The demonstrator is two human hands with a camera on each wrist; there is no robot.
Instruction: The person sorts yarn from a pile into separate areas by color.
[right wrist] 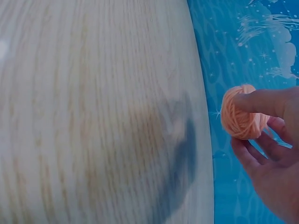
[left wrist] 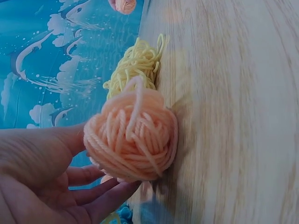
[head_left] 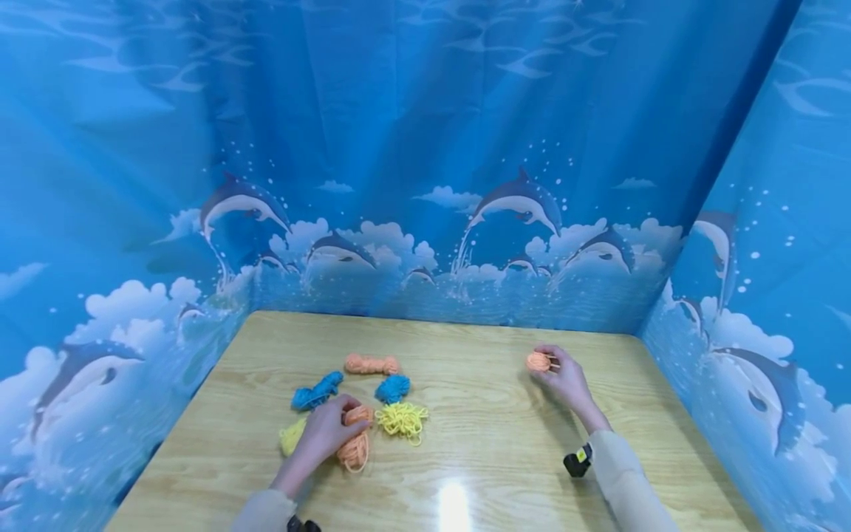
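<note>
On the left of the table my left hand (head_left: 324, 428) grips a peach yarn bundle (head_left: 354, 449), with the thumb on one side and fingers on the other. Its rounded, wound end (left wrist: 133, 140) faces the left wrist camera, a loose strand across it. Far to the right, my right hand (head_left: 568, 380) holds a small peach yarn ball (right wrist: 238, 119) between thumb and fingers, raised over the table. A loopy yellow yarn bundle (head_left: 402, 420) lies just right of the left hand. Another yellow yarn bundle (head_left: 291, 436) is partly hidden behind that hand.
Beyond the left hand lie a blue yarn skein (head_left: 318, 391), a rounder blue yarn bundle (head_left: 393, 389) and a peach yarn skein (head_left: 372, 364). The wooden table (head_left: 479, 414) ends at a blue dolphin-print curtain (head_left: 425, 185) behind and at both sides.
</note>
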